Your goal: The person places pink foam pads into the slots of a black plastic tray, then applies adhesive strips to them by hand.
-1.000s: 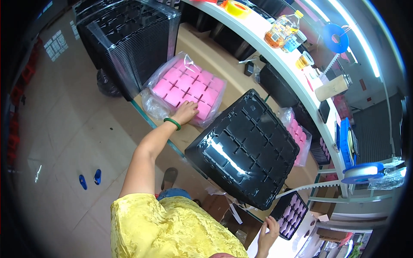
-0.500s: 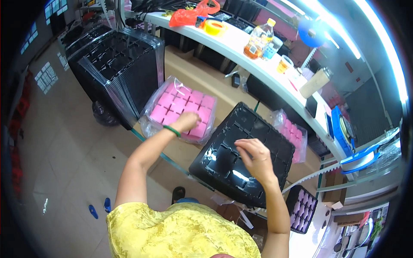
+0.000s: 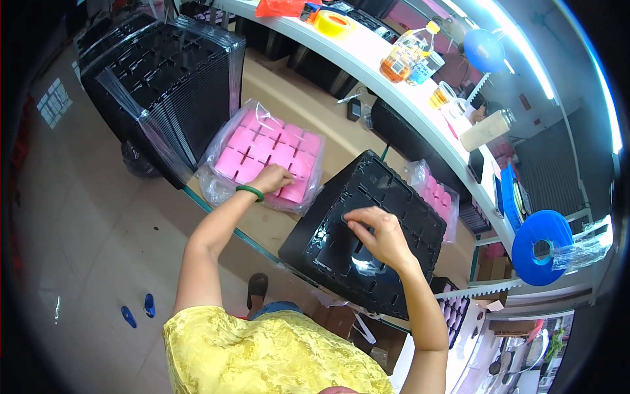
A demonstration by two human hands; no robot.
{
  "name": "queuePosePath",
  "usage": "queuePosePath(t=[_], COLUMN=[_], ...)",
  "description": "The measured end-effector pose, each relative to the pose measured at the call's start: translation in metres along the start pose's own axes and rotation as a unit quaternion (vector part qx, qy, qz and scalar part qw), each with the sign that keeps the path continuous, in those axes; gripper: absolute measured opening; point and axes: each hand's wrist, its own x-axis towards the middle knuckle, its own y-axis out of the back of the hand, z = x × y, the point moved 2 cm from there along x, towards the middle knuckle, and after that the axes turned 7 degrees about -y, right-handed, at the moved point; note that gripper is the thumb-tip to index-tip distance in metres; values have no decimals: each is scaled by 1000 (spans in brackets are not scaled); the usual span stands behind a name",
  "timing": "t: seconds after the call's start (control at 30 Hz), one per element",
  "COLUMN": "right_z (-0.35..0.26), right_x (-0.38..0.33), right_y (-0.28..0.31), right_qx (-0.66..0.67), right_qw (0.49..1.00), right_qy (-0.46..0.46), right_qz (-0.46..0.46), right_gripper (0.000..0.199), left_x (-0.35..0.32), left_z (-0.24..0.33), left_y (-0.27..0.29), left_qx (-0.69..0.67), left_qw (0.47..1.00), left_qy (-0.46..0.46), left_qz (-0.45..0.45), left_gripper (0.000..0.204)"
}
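Note:
My left hand [image 3: 273,178], with a green bangle on its wrist, is at the near right part of a block of pink pieces [image 3: 261,146]. Its fingers are drawn together against the pink surface; whatever they grip is hidden. Clear plastic bag film [image 3: 215,182] surrounds the block. To the right, a deep stack of black compartment trays [image 3: 367,203] stands at a slant on the bench. Above its top tray is my right hand [image 3: 382,235], thumb and forefinger brought close in a pinch. Anything between those fingertips is too small to make out.
A tall wrapped stack of black trays [image 3: 170,79] stands at left. More bagged pink pieces [image 3: 438,197] lie beyond the near stack. The white shelf [image 3: 367,49] holds yellow tape [image 3: 332,23], a bottle [image 3: 408,52] and a beige flask [image 3: 487,131]. A blue reel [image 3: 543,247] hangs at right.
The view has shifted slightly. My left hand stays at the pink block, its fingers a little nearer its right side. My right hand remains above the black tray, fingertips slightly farther left.

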Motion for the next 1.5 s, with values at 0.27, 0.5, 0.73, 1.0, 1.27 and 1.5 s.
queuePosePath(t=[0.27,0.5,0.73,1.0,1.27,1.5], right_z=[-1,-7,39,103,76,119], right_x=[92,31,-107,-153,-190,-240], right_y=[0,120,203,234,207,78], right_qx=[-82,-20,131,180,-176,-19], right_qw=[980,967,916,892,861,907], right_qy=[79,10,-37,-54,1,-104], right_qz=[161,255,377,411,478,407], right_gripper=[39,14,26,38,42,35], left_x=[44,45,102,191,190,94], left_z=[200,274,274,333,373,300], left_y=[145,126,92,60,78,18], left_qx=[-100,169,55,-698,-557,-439], left_qw=[985,950,922,701,830,892], left_qy=[-118,-142,-90,82,-32,102], left_qz=[80,223,372,-119,31,-32], left_gripper=[27,111,98,65,91,90])
